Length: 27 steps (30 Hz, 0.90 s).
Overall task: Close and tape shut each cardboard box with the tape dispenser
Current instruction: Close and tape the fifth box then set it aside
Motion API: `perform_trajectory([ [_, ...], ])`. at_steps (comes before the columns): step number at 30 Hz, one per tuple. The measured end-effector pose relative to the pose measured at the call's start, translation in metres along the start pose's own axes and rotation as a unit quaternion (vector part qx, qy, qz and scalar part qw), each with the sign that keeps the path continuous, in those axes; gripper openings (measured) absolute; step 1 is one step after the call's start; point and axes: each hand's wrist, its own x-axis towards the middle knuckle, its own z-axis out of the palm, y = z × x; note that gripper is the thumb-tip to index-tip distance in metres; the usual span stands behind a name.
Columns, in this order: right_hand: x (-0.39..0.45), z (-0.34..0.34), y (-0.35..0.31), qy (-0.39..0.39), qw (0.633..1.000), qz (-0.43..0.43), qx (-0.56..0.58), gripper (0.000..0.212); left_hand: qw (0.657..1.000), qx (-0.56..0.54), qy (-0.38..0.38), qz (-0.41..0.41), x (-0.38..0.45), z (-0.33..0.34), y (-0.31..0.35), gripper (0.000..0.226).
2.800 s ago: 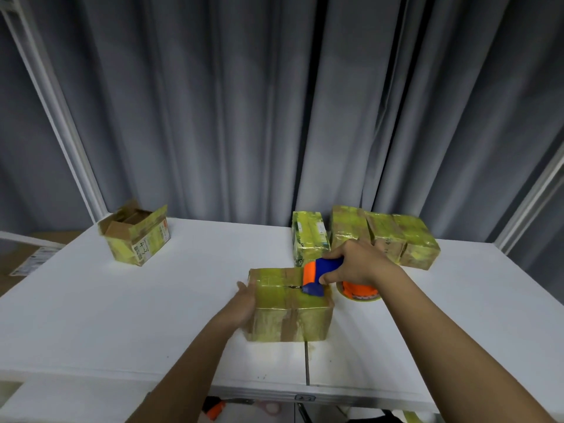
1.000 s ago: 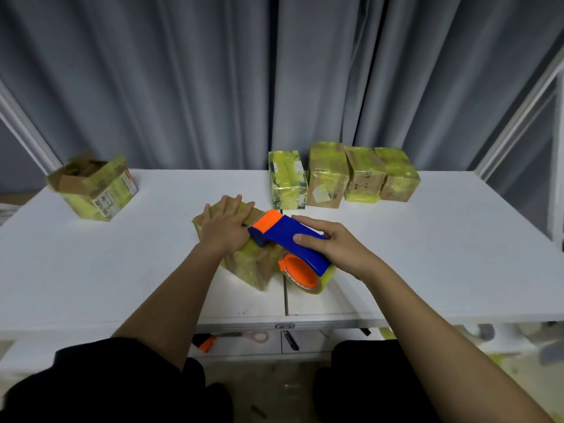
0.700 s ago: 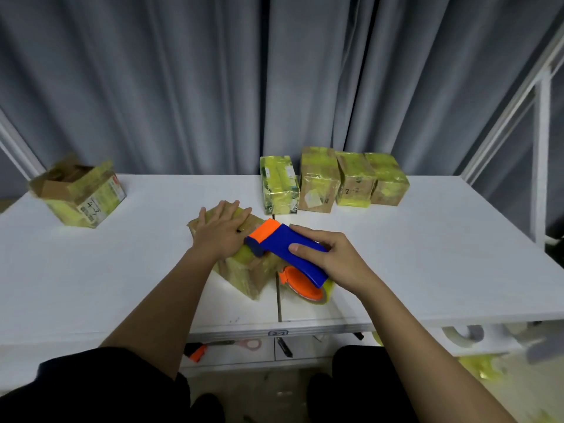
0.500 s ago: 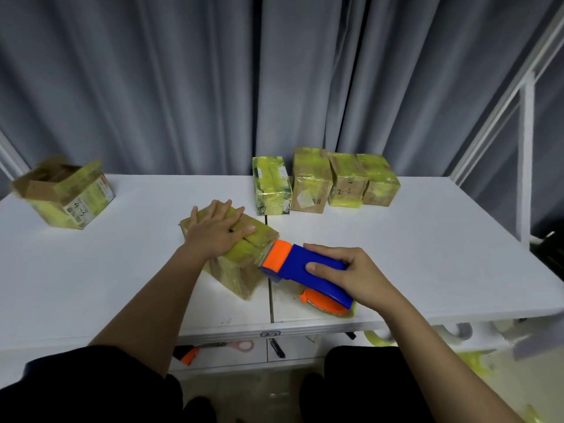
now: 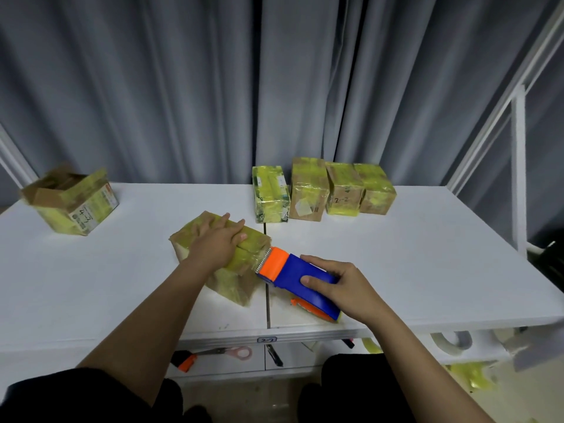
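dispenser (image 5: 300, 280) pulled off box (image 5: 225, 264), right hand (image 5: 341, 285) gripping it, left hand (image 5: 218, 245) flat atop box

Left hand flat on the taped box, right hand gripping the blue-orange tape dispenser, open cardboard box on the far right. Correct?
Not quite: the open cardboard box sits far left, as the head view shows. Left hand on taped box and right hand gripping the blue-orange tape dispenser are right.

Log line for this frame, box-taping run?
step: taping box | left hand: flat on top | right hand: grips tape dispenser at box edge | open box: untaped
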Motion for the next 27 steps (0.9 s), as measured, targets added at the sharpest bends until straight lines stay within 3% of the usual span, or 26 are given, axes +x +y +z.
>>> perform_trajectory([
  [2, 0.006, 0.000, 0.001, -0.011, 0.996, 0.035, -0.086, 0.045, 1.000, -0.006, -0.003, -0.015, -0.003, -0.001, -0.005, 0.044],
  [6, 0.020, 0.002, -0.006, -0.043, 0.987, 0.081, -0.129, 0.030, 0.999, -0.037, -0.007, -0.028, -0.011, -0.002, -0.009, 0.045],
  [9, 0.029, 0.007, -0.010, -0.045, 0.978, 0.089, -0.182, 0.051, 0.999, -0.021, 0.000, -0.048, -0.017, 0.002, -0.004, 0.056],
  [12, 0.031, 0.010, -0.009, -0.023, 0.984, 0.081, -0.159, 0.057, 0.998, 0.038, 0.017, -0.042, -0.017, 0.007, -0.002, 0.072],
  [18, 0.025, -0.009, -0.007, 0.058, 0.996, 0.035, -0.062, 0.052, 0.996, 0.073, 0.018, -0.037, -0.014, 0.007, -0.002, 0.075],
  [21, 0.025, -0.012, -0.005, 0.058, 0.994, 0.025, -0.086, 0.046, 0.996, 0.074, 0.010, -0.040, -0.016, 0.006, -0.002, 0.081],
  [27, 0.020, -0.017, -0.011, 0.018, 0.994, 0.037, -0.097, 0.055, 0.996, 0.085, 0.004, -0.030, -0.014, 0.006, -0.002, 0.090],
])
